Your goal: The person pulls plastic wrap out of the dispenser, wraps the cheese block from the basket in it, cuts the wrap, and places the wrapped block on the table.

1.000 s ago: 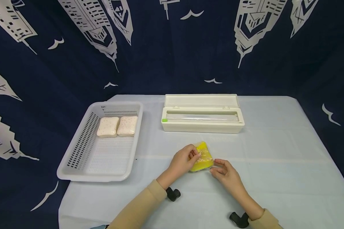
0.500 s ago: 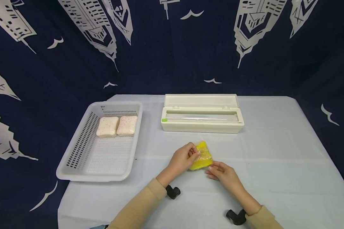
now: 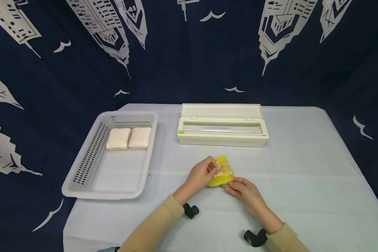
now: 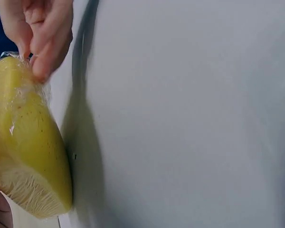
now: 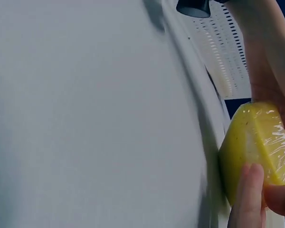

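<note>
A yellow block (image 3: 221,177) wrapped in clear cling film lies on the table in front of the person. The left hand (image 3: 201,174) rests at its left side in the head view, with curled fingers and thumb holding it from above. At the block's near right corner, the right hand (image 3: 244,192) pinches the cling film (image 4: 26,59) between thumb and fingers. The left wrist view shows the yellow block (image 4: 33,142) with crinkled film over its end. In the right wrist view, the right fingers (image 5: 251,190) lie against the yellow block (image 5: 242,142).
A white basket (image 3: 145,168) stands on the left with two pale speckled bread-like slices (image 3: 129,139) in it. Behind the hands is a cream cling film dispenser (image 3: 223,140), its lid raised. A patterned dark blue cloth (image 3: 189,70) hangs behind the white table (image 3: 318,175).
The right hand has moved slightly left and in, from beside the block's corner to pinching the film there. The left hand and the block have barely moved.
</note>
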The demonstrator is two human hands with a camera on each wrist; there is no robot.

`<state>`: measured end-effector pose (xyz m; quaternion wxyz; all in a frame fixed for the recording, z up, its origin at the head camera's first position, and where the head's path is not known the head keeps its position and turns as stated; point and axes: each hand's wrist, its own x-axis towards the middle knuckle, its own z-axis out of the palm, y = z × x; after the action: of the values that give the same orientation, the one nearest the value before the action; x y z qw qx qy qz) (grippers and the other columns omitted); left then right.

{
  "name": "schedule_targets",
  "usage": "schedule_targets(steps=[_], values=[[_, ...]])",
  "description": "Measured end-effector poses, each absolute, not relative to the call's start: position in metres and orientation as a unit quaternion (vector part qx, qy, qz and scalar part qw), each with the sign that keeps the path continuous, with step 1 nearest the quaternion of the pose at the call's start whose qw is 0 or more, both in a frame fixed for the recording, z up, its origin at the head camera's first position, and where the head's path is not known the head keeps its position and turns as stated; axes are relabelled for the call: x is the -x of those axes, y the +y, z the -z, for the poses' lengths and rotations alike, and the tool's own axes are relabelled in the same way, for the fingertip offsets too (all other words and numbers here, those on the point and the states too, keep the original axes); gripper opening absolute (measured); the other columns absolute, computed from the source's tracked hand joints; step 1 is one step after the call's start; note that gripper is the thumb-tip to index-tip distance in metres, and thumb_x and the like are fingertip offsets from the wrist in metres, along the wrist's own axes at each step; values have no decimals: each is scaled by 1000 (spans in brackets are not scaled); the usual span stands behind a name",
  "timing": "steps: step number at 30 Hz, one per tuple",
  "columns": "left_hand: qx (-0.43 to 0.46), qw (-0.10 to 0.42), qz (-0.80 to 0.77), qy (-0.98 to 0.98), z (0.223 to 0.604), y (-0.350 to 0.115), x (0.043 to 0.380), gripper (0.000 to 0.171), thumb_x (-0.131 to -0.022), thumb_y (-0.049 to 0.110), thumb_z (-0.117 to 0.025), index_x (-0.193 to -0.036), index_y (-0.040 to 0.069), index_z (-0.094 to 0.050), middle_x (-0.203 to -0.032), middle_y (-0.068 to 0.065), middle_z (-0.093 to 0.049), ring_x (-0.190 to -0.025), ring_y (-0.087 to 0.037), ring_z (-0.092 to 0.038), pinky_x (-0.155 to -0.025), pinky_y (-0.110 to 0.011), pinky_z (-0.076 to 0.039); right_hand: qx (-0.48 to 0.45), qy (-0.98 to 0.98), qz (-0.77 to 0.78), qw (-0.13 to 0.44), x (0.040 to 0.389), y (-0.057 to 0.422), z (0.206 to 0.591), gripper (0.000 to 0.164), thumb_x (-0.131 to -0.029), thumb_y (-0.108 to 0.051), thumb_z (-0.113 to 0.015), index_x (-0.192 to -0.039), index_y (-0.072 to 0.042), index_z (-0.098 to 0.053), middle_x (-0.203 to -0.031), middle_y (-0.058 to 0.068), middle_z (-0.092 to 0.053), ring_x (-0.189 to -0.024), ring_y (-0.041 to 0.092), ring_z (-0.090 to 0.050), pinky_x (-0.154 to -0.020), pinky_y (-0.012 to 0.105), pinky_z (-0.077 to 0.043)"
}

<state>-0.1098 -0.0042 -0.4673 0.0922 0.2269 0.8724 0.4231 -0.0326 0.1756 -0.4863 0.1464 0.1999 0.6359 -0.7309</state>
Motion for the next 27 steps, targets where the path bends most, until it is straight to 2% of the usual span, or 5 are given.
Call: schedule_targets(steps=[4,12,16,21,27], values=[[-223,101,-419,875,471,-2,109,14,-97,26,-63,-93,13,-58,-79,6,-57,-69,-4,-49,-63,-16,-43,-164,757,624,104,28,174,482,30,-96,-1,-56,-124,9,-49,-107,17,-68,-94,16,-71,-80,23,-58],[-229,98,-418,874,479,1,107,14,-93,21,-70,-88,12,-60,-81,4,-54,-69,-4,-46,-61,-14,-42,-49,898,420,-125,29,180,477,15,-90,-4,-69,-105,-5,-73,-103,9,-66,-92,17,-65,-76,29,-58],[-213,98,-432,871,482,5,105,16,-87,14,-75,-86,10,-59,-82,2,-53,-69,-3,-46,-61,-14,-42,-91,870,481,-53,46,181,477,18,-88,-21,-75,-96,-6,-74,-91,3,-66,-78,5,-56,-67,17,-49],[-198,105,-455,862,481,9,103,19,-83,11,-79,-82,8,-60,-79,1,-55,-66,-2,-46,-60,-13,-43,-180,830,523,70,62,181,477,33,-84,-30,-78,-92,0,-65,-74,-1,-58,-69,10,-48,-60,21,-41],[-180,93,-479,854,468,3,114,11,-89,13,-73,-88,9,-62,-80,2,-56,-65,-4,-47,-59,-15,-43,-200,831,503,127,66,184,466,42,-86,-32,-74,-101,1,-55,-81,2,-52,-74,15,-47,-62,26,-40]])
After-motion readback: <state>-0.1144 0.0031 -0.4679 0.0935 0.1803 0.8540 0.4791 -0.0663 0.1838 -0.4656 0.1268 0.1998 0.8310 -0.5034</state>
